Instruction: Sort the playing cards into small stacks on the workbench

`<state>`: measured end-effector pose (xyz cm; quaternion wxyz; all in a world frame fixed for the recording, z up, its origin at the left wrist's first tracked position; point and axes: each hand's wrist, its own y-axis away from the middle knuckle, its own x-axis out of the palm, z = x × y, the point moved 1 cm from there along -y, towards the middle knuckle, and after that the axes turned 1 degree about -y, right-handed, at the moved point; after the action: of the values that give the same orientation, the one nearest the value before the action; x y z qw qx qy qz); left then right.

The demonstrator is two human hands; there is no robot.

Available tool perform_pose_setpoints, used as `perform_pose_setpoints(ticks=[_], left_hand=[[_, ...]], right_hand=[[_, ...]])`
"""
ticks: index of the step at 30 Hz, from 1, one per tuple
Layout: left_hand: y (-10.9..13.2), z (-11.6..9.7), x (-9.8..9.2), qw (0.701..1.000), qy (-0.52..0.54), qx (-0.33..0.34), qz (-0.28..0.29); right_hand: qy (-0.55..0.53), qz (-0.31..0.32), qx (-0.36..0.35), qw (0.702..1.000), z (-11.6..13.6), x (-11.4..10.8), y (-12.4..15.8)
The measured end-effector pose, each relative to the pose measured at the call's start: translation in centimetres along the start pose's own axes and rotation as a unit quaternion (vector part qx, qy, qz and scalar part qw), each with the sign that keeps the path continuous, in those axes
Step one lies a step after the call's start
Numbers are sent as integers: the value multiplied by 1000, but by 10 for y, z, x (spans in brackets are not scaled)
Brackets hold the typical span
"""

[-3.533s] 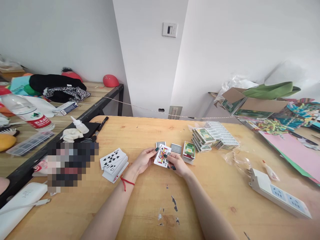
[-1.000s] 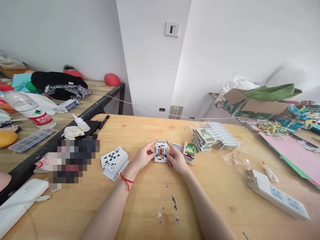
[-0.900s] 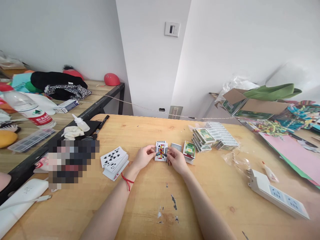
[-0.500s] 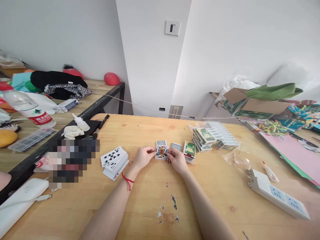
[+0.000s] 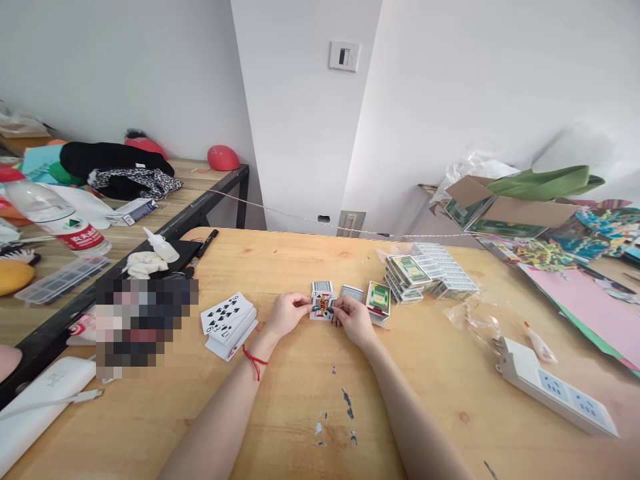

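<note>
Between my hands is a face-up playing card [image 5: 324, 304] with a figure on it, a J and a black spade in its corner. My left hand [image 5: 287, 313], with a red string at the wrist, pinches the card's left edge. My right hand [image 5: 354, 320] pinches its right side, the fingertips partly covering it. Behind the card lies a face-down card pile [image 5: 323, 286]. Another face-down pile [image 5: 353, 292] shows just beyond my right hand. A green-topped card box [image 5: 379, 298] is to the right. Face-up cards [image 5: 230, 320] lie in a loose stack on the left.
More card boxes [image 5: 407, 272] are stacked at the back right, near clear plastic wrap. A power strip [image 5: 557, 387] and a small glue bottle [image 5: 540, 343] lie at right. On the left are a white power bank [image 5: 47, 407] with a cable and a squeeze bottle [image 5: 161, 245].
My hands and the card stay nearly in place; the card appears slightly straighter between the fingers. Nothing else has visibly moved.
</note>
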<state>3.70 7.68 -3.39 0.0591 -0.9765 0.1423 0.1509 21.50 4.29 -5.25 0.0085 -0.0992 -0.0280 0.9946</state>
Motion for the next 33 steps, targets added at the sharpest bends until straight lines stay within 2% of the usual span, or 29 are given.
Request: perform_pose_setpoints(ticks=[5, 11, 18, 23, 28, 33], left_hand=[[0, 2, 0, 1000, 6, 6, 3], [-2, 6, 1, 999, 11, 23, -31], [-2, 9, 0, 999, 6, 16, -28], [-2, 6, 0, 1000, 28, 4, -7], [-4, 3, -3, 997, 65, -28, 36], [-5, 2, -4, 992, 116, -2, 44]], right_hand=[[-4, -1, -3, 1000, 1, 0, 1], [18, -27, -29, 999, 1, 1, 2], [17, -15, -29, 999, 2, 2, 3], [-15, -15, -11, 1000, 3, 2, 2], [-81, 22, 17, 996, 8, 0, 0], [-117, 48, 34, 991, 11, -2, 0]])
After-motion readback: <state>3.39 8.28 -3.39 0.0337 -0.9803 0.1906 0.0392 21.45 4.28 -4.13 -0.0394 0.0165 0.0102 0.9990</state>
